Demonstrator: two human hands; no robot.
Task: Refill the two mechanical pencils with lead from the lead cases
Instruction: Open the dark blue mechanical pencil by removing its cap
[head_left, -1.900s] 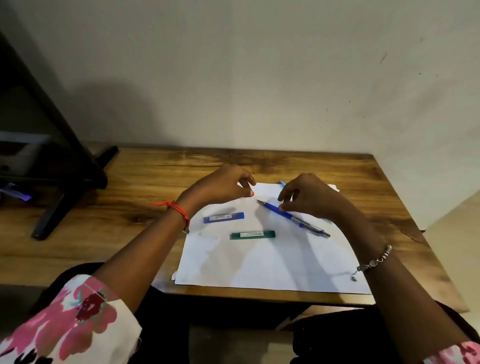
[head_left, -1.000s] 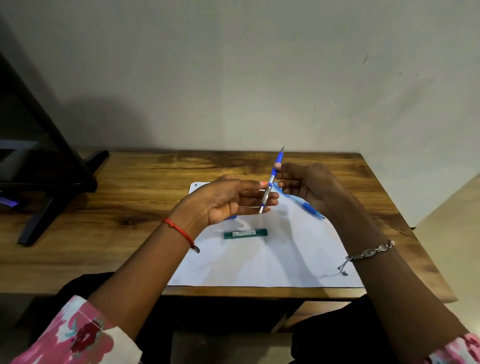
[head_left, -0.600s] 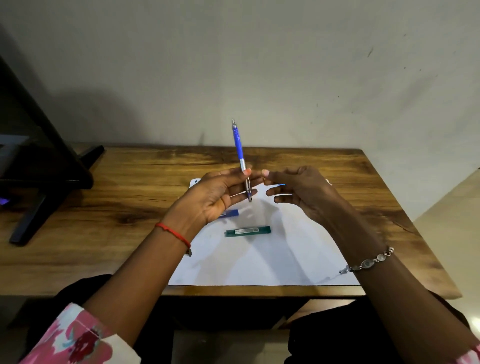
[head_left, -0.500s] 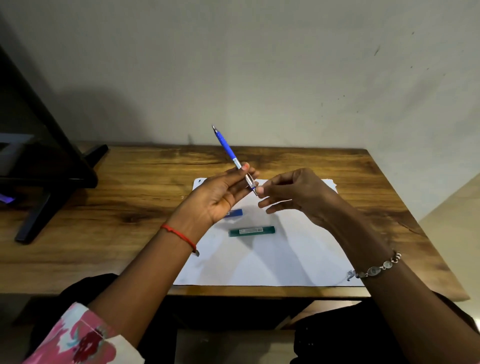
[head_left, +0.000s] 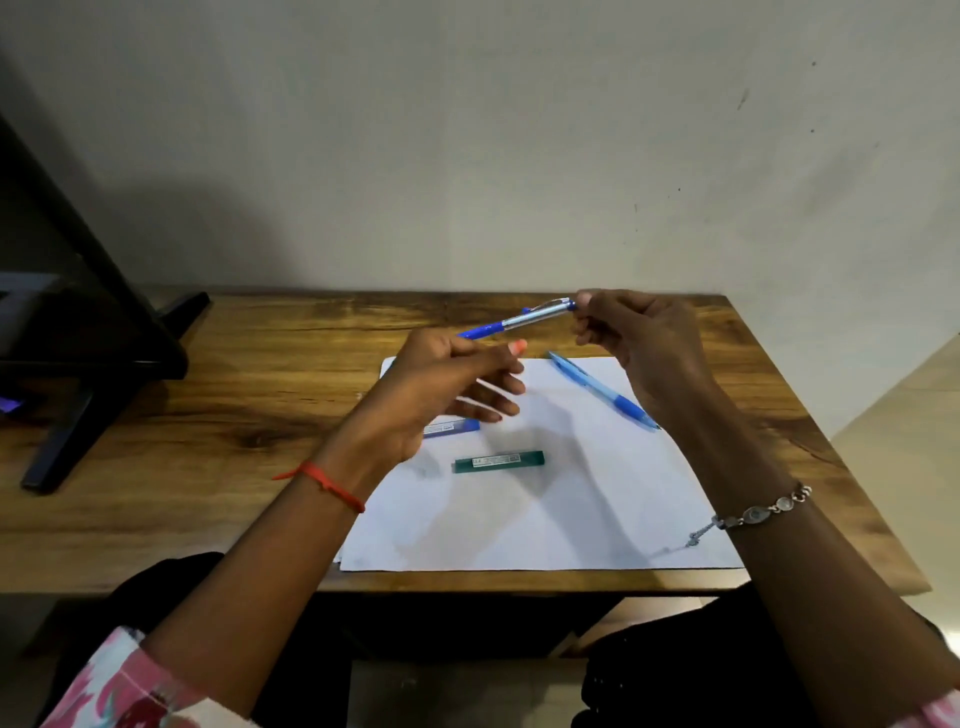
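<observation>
While held above the surface (head_left: 249, 374) at centre frame: dark blue pencil (head_left: 519, 321), nearly level, tip end gripped in the left hand (head_left: 441, 384), cap end pinched by the fingertips of the right hand (head_left: 639, 338). Both hands clenched on that one pencil. Second pencil, light blue (head_left: 602, 391), lying untouched on the white paper (head_left: 545, 514), just right of centre and partly under the right wrist. Blue lead case (head_left: 452, 427) half hidden beneath the left hand; green lead case (head_left: 498, 462) flat on the paper, lower centre, apart from both hands.

Probably about to pull the cap off; no lead loaded yet, by the look of it.

Risks from here: cap small and smooth, likely to slip from the fingertips and roll off the paper toward the surface's edge. Too sharp a tug, and the barrel could jerk out of the left hand. Cannot tell whether the cap is already loose.
</observation>
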